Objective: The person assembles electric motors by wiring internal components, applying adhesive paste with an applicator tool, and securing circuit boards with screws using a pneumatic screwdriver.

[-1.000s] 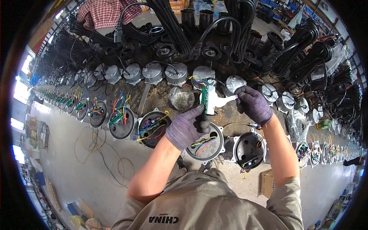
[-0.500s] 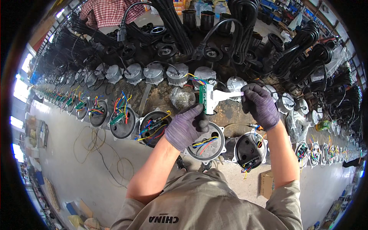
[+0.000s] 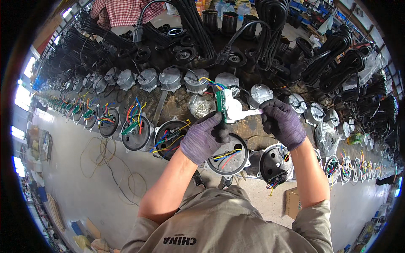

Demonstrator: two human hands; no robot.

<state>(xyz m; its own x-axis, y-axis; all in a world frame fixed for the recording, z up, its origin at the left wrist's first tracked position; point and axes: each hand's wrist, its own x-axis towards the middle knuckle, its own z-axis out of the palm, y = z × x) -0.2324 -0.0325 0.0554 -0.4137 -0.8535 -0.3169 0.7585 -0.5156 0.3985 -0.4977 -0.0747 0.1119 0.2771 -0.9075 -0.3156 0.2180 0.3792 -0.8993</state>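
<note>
My left hand (image 3: 204, 137), in a purple glove, grips a small green circuit board (image 3: 221, 101) upright, with coloured wires running from its top. My right hand (image 3: 282, 122), also gloved, pinches a white strip (image 3: 240, 113) that lies against the board's right side. Both hands hover above a black round housing (image 3: 230, 158) with red, yellow and blue wires inside it, at the near edge of the workbench.
A long row of black round housings (image 3: 135, 133) with coloured wires lines the bench edge. Grey metal caps (image 3: 171, 79) stand behind them, then bundled black power cords (image 3: 270, 25). A clear bag of small parts (image 3: 201, 105) lies left of the board. A person in a checked shirt (image 3: 122, 10) sits opposite.
The right hand has shifted slightly down and right, drawing the white strip out from the board. The left hand keeps the board nearly still.
</note>
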